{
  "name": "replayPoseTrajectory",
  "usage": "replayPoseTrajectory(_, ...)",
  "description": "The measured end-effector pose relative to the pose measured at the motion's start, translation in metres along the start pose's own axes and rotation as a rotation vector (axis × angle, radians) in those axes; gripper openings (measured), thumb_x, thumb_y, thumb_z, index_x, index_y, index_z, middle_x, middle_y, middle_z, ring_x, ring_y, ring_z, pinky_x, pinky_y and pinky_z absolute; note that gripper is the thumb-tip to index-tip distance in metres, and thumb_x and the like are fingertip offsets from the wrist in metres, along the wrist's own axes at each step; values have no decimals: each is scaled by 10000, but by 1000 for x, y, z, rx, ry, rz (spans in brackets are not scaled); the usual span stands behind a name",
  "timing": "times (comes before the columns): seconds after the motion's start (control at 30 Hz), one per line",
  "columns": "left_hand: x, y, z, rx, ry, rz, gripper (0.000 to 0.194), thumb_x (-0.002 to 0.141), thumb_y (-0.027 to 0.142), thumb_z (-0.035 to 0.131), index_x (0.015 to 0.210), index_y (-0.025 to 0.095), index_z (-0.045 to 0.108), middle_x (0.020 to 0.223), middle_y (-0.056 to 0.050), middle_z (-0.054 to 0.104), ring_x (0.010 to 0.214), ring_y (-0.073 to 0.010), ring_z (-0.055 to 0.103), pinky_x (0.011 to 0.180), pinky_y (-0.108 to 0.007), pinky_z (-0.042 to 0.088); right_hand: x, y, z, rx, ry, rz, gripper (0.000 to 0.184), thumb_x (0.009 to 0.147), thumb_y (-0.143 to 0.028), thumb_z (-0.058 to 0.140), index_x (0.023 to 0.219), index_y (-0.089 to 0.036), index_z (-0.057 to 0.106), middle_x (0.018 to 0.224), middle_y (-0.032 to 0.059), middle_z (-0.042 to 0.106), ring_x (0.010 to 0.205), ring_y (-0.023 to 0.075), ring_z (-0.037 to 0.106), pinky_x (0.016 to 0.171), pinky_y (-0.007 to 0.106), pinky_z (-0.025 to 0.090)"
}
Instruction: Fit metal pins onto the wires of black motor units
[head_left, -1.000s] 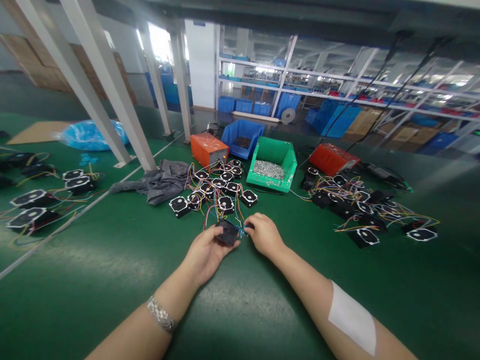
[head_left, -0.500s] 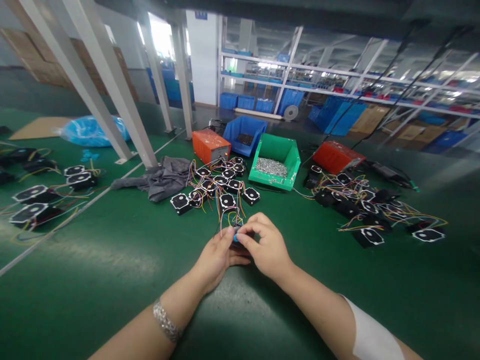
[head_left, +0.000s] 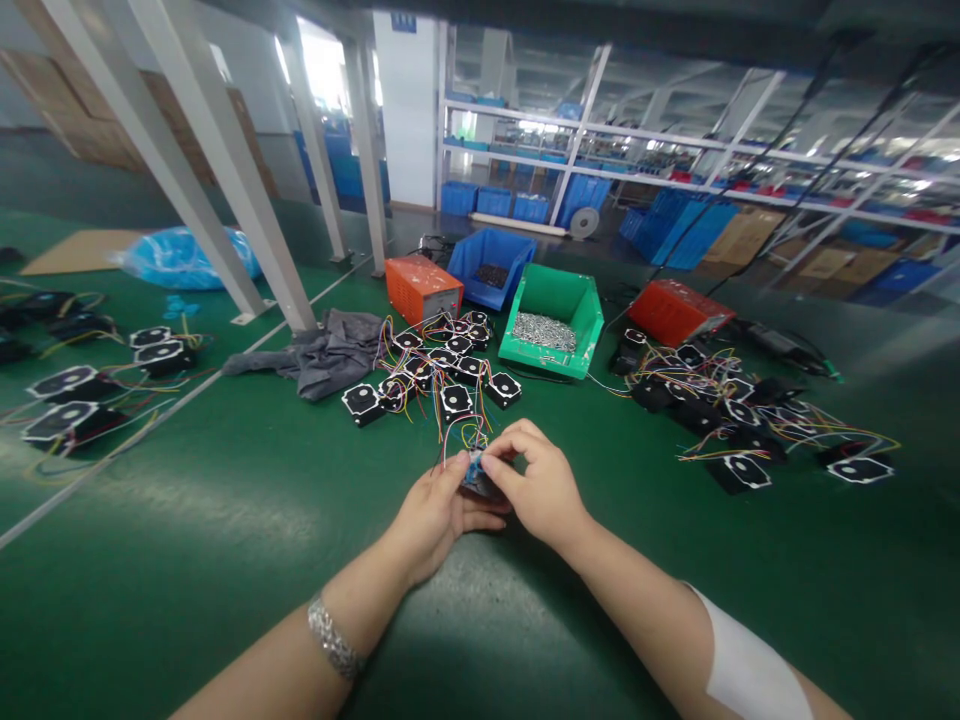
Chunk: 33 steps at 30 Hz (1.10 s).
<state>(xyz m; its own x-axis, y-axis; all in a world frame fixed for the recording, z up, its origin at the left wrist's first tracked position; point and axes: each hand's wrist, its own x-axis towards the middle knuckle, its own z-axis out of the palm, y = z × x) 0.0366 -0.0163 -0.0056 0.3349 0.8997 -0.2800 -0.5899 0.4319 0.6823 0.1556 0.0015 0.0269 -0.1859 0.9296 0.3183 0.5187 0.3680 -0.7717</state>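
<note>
Above the green work surface, my left hand (head_left: 433,508) is closed around a dark motor part (head_left: 484,485) with thin coloured wires coming off its far side. A small blue piece (head_left: 473,466) shows on its top. My right hand (head_left: 538,487) pinches with thumb and forefinger at the edge of that blue piece, and its fingertips partly cover it. Just beyond my hands lies a pile of square black motors (head_left: 456,402) with white-edged faces and loose coloured wires.
A green bin (head_left: 551,322) of small metal parts and a blue bin (head_left: 491,270) stand behind the pile, between two orange boxes (head_left: 424,290). More motors (head_left: 739,413) lie at right and others (head_left: 71,422) at left. A grey cloth (head_left: 337,355) lies near metal posts (head_left: 225,170).
My right hand has shifted slightly to the right, and more of the blue piece and the dark part now shows between my hands. My left hand keeps its hold.
</note>
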Motion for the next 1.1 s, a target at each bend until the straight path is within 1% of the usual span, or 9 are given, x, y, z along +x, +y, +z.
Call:
replayPoseTrajectory(0.13, 3, 3, -4, 25, 21, -42, 304, 755, 355, 458, 850, 77, 534, 748, -127, 629, 584, -185, 609, 515, -285, 480, 9, 11, -10, 77, 73, 64, 59, 697, -188, 514, 653, -158, 541, 672, 5, 509, 638, 122, 491, 607, 249, 403)
replayPoseTrajectory(0.23, 4, 5, -5, 40, 13, -43, 333, 750, 370, 461, 863, 68, 543, 786, -148, 632, 591, -179, 611, 506, -267, 484, 18, 29, -17, -17, 106, 147, 89, 702, -233, 507, 668, -158, 540, 656, 3, 519, 602, 121, 488, 571, 245, 399)
replayPoseTrajectory(0.33, 4, 6, -5, 50, 14, -26, 320, 740, 366, 481, 858, 75, 542, 796, -145, 633, 584, -166, 608, 503, -257, 486, 26, 51, -21, -273, 25, 213, 75, 689, -197, 502, 642, -158, 546, 657, 6, 516, 602, 121, 488, 564, 238, 386)
replayPoseTrajectory(0.47, 3, 7, -5, 81, 23, 26, 223, 700, 261, 556, 848, 97, 527, 789, -112, 635, 570, -142, 598, 505, -239, 482, 27, 67, -22, -573, -113, 196, 96, 695, -177, 500, 630, -174, 569, 671, 18, 510, 623, 126, 487, 585, 243, 365)
replayPoseTrajectory(0.6, 4, 10, -7, 109, 84, 59, 216, 735, 282, 495, 818, 85, 524, 725, -112, 634, 530, -143, 587, 472, -242, 471, 21, 60, -20, -656, -158, 54, 95, 706, -163, 520, 764, -180, 594, 771, 43, 524, 756, 162, 491, 683, 278, 356)
replayPoseTrajectory(0.7, 4, 12, -7, 130, 102, 67, 232, 743, 298, 476, 819, 85, 523, 682, -104, 631, 517, -147, 585, 451, -236, 463, 17, 51, -18, -657, -283, -111, 202, 688, -122, 548, 877, -188, 580, 859, 48, 522, 836, 171, 469, 724, 280, 349)
replayPoseTrajectory(0.8, 3, 14, -8, 177, 89, 69, 206, 692, 263, 551, 823, 109, 518, 683, -77, 630, 532, -146, 590, 439, -218, 456, 15, 45, -14, -656, -399, -225, 279, 681, -69, 535, 930, -190, 566, 885, 46, 528, 838, 167, 454, 716, 270, 344)
replayPoseTrajectory(0.93, 2, 14, -9, 221, 106, 80, 211, 632, 227, 617, 781, 130, 505, 649, -38, 615, 533, -144, 591, 428, -206, 450, 14, 42, -10, -643, -484, -346, 206, 739, -47, 449, 854, -163, 574, 828, 43, 536, 784, 143, 448, 704, 240, 341)
replayPoseTrajectory(1.1, 3, 13, -10, 226, 117, 27, 215, 653, 271, 603, 776, 121, 510, 643, -45, 610, 478, -111, 564, 410, -185, 431, 14, 38, -3, -681, -475, -323, 158, 781, -110, 429, 707, -147, 563, 728, 39, 507, 701, 139, 436, 636, 227, 338)
